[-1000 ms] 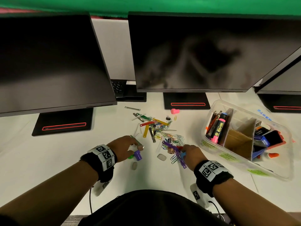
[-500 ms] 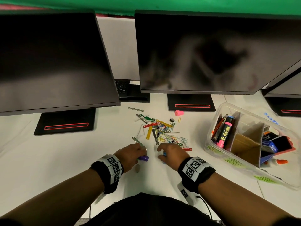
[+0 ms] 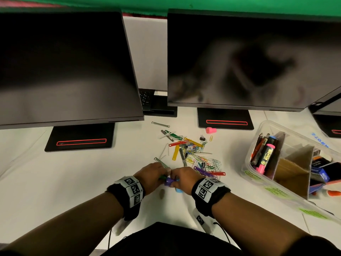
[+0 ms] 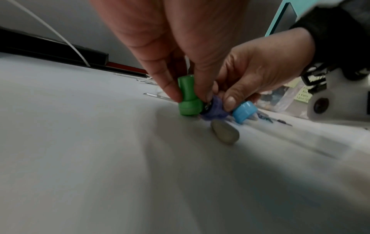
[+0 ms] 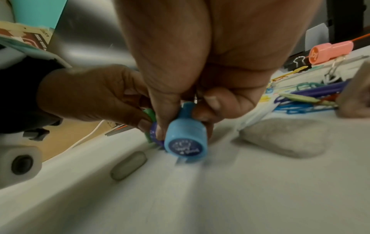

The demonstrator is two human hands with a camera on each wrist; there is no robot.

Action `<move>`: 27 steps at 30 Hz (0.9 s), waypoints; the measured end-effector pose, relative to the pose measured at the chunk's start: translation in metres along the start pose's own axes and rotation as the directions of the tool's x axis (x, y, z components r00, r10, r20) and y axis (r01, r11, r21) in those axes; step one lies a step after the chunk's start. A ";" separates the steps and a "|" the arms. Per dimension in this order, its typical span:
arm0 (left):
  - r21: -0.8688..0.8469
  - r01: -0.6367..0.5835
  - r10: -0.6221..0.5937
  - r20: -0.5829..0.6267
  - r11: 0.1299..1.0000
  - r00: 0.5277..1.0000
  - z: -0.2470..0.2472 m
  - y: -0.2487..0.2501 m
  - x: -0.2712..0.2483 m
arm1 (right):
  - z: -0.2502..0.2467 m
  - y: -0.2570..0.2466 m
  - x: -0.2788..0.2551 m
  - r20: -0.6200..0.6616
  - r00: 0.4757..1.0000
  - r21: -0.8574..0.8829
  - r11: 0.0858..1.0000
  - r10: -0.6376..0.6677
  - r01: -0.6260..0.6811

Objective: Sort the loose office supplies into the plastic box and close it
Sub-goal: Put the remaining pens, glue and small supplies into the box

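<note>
My left hand [image 3: 164, 174] pinches a small green stamp [image 4: 188, 96] upright on the white desk. My right hand [image 3: 175, 182] pinches a blue stamp [image 5: 185, 142] by its narrow handle. A purple stamp [image 4: 213, 109] sits between the two, touched by fingers of both hands. The hands meet at the near edge of the pile of coloured paper clips and fasteners [image 3: 195, 154]. The clear plastic box [image 3: 273, 189] stands open at the right, with pens, markers and cardboard dividers inside.
A small grey eraser [image 3: 162, 193] lies just below the hands, a bigger one [image 5: 284, 137] to their right. A pink stamp [image 3: 210, 130] lies near a monitor base [image 3: 225, 117]. Three monitors overhang the back of the desk.
My right hand left the clip pile, picked up the blue stamp and moved left to meet my left hand. The left hand stayed with the green and purple stamps.
</note>
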State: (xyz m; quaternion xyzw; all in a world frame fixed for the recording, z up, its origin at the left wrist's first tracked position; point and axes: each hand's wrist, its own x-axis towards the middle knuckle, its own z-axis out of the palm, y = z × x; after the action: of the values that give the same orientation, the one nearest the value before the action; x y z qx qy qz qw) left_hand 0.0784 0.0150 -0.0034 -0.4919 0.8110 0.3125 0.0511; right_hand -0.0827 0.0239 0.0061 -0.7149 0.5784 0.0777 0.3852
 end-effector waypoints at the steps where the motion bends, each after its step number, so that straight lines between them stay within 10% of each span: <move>1: -0.014 -0.008 0.008 -0.018 1.000 1.000 -0.004 0.002 0.001 | -0.001 0.002 -0.002 -0.005 1.000 -0.004 1.000 0.008 -0.008; 8: -0.023 -0.128 0.120 -0.213 0.992 0.970 -0.062 0.047 0.056 | -0.028 0.049 -0.044 -0.223 0.968 0.070 0.993 0.113 -0.100; 15: 0.015 -0.061 0.062 -0.155 0.998 0.986 -0.064 0.105 0.140 | -0.062 0.078 -0.122 -0.405 0.910 0.079 0.995 0.088 -0.061; 23: 0.178 0.027 -0.015 -0.067 0.984 0.998 -0.046 0.136 0.201 | -0.101 0.147 -0.192 -0.719 0.626 0.284 0.950 0.303 -0.133; 27: 0.286 0.050 -0.045 -0.024 0.957 0.999 -0.040 0.143 0.217 | -0.092 0.184 -0.199 -0.670 0.642 0.314 0.926 0.372 -0.209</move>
State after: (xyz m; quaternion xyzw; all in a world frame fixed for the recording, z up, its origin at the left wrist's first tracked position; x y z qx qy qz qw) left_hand -0.1415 -0.1276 0.0092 -0.5016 0.8359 0.1862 0.1223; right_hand -0.3401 0.1108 0.0957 -0.5403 0.7947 -0.2079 0.1827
